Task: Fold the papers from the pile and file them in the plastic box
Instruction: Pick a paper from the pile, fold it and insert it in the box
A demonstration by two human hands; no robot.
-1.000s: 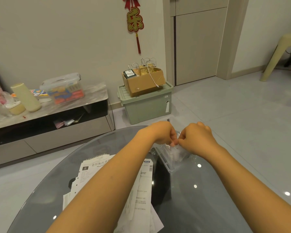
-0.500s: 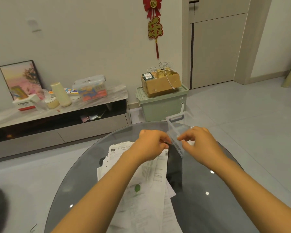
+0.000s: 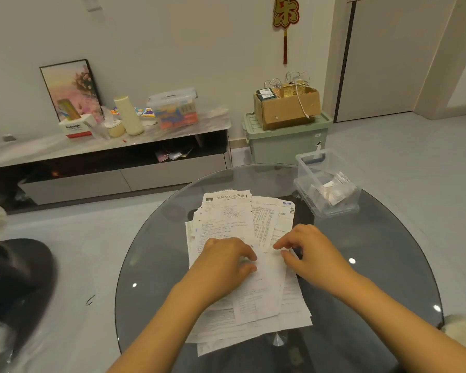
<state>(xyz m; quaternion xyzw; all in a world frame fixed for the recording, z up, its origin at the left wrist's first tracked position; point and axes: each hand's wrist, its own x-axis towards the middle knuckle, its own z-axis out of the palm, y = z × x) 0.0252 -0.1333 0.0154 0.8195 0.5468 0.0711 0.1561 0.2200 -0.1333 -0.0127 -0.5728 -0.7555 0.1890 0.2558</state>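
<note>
A loose pile of printed white papers (image 3: 226, 219) lies in the middle of the round glass table (image 3: 374, 265). My left hand (image 3: 223, 261) rests on the pile with its fingers spread flat over the top sheet. My right hand (image 3: 311, 251) hovers over the pile's right side, fingers loosely bent and pointing left, touching the edge of a sheet. The clear plastic box (image 3: 324, 181) stands at the table's far right edge, apart from both hands, with folded papers (image 3: 332, 191) inside.
Behind the table, a low TV bench (image 3: 105, 162) carries a tissue box, a cream bottle and a clear bin. A green storage crate (image 3: 287, 138) bears a cardboard box. A dark stool (image 3: 16, 275) stands at the left.
Both hands have drawn back from the plastic box to the paper pile. The view has tilted down and the box now sits further to the right.
</note>
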